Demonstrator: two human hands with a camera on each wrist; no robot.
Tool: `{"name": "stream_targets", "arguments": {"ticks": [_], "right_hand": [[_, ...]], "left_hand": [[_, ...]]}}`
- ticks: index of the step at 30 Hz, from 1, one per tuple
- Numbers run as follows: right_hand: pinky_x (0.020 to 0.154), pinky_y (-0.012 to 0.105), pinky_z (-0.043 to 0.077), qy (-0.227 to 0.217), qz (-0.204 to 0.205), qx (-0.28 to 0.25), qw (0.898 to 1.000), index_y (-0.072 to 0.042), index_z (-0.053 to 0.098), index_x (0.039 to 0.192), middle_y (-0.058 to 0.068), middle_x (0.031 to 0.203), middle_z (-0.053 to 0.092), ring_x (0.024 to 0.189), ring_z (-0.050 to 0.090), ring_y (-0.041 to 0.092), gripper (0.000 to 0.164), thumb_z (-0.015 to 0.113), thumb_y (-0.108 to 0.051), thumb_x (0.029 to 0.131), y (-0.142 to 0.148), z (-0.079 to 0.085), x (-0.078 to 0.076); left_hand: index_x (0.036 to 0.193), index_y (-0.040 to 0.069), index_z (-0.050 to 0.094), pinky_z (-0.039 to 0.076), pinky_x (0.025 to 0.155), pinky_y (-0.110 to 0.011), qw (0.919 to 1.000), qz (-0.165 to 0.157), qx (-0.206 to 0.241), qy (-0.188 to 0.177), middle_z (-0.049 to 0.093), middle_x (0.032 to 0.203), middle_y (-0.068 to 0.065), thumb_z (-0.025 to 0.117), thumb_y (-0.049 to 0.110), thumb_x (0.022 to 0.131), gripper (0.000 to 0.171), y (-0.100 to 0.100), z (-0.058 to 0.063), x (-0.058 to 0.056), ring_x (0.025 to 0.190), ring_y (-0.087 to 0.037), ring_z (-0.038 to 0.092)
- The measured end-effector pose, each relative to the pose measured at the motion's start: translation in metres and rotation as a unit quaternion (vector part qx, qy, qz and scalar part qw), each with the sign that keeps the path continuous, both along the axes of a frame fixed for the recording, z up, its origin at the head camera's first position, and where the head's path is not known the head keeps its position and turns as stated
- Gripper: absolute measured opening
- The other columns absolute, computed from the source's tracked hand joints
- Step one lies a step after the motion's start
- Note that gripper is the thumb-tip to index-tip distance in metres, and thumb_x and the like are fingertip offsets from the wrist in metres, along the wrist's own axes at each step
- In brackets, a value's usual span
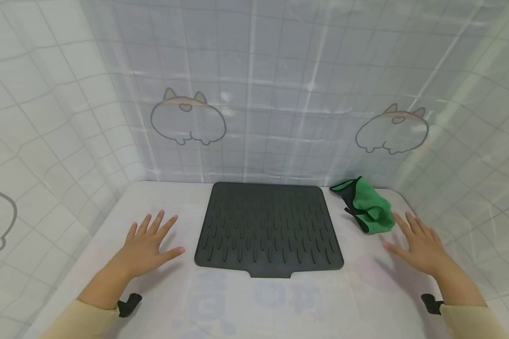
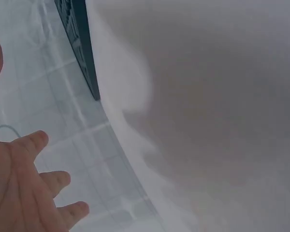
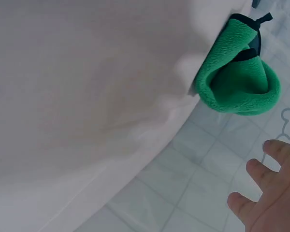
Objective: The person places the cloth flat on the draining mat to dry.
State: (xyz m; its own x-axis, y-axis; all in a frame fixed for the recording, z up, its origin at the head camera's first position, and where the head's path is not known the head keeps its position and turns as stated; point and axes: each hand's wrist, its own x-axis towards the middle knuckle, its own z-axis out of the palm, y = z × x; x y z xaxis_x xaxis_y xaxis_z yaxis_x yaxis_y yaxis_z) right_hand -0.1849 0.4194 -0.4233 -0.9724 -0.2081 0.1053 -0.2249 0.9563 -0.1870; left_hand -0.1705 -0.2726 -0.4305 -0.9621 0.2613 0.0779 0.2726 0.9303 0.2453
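My left hand [image 1: 143, 252] hovers left of a dark grey mat [image 1: 269, 226], fingers spread and nothing in them. On the right, my right hand [image 1: 422, 247] is held out the same way, its fingertips near a crumpled green cloth [image 1: 373, 207] with black edging. Raised ridges cover the mat, which lies flat with a small tab at its front. In the left wrist view the spread fingers [image 2: 58, 183] hang above the white tabletop, a corner of the mat beyond. The right wrist view shows the cloth [image 3: 241, 82] folded over itself, apart from the fingers [image 3: 261, 174].
A white table [image 1: 233, 310] with faint printed patterns bears the mat and cloth. Grid-patterned curtains [image 1: 275, 94] with cartoon animal drawings enclose it at the back and both sides. A black strap [image 1: 129, 305] shows at my left sleeve, another [image 1: 431, 303] at the right.
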Motion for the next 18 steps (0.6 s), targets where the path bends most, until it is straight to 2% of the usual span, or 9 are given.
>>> {"name": "stream_targets", "arguments": {"ticks": [4,8,13,18], "right_hand": [[0.098,0.081,0.014,0.01,0.005,-0.009,1.0,-0.012,0.003,0.162,0.035,0.16,0.007,0.14,0.013,0.063,0.097,0.062,-0.051,0.096,-0.002,0.002,-0.009],[0.099,0.082,0.015,0.009,0.007,-0.029,1.0,-0.012,0.003,0.162,0.036,0.16,0.008,0.139,0.013,0.064,0.095,0.061,-0.05,0.097,-0.004,0.005,-0.018],[0.101,0.082,0.012,-0.006,0.008,-0.063,0.998,-0.011,0.005,0.162,0.036,0.16,0.007,0.14,0.011,0.063,0.091,0.06,-0.048,0.098,-0.007,0.009,-0.026],[0.1,0.082,0.014,-0.006,0.014,-0.077,0.997,-0.013,0.006,0.162,0.037,0.159,0.007,0.14,0.011,0.064,0.088,0.059,-0.045,0.099,-0.009,0.012,-0.034]], "left_hand": [[0.16,0.019,0.026,0.002,0.11,-0.075,0.9999,-0.007,0.005,0.006,0.017,0.162,-0.027,0.057,0.069,0.09,0.092,0.004,-0.007,-0.004,0.144,-0.058,0.012],[0.158,0.017,0.031,0.005,0.109,-0.075,0.9999,-0.012,0.006,0.005,0.02,0.162,-0.027,0.058,0.069,0.089,0.091,0.011,-0.007,-0.005,0.143,-0.059,0.014],[0.158,0.015,0.031,0.008,0.109,-0.076,0.9997,-0.019,0.006,-0.017,0.021,0.161,-0.028,0.057,0.069,0.09,0.09,0.021,0.001,-0.005,0.143,-0.059,0.015],[0.159,0.014,0.03,0.008,0.109,-0.076,0.9979,-0.028,0.032,-0.048,0.018,0.162,-0.028,0.057,0.067,0.091,0.09,0.027,0.002,-0.006,0.144,-0.059,0.014]]}}
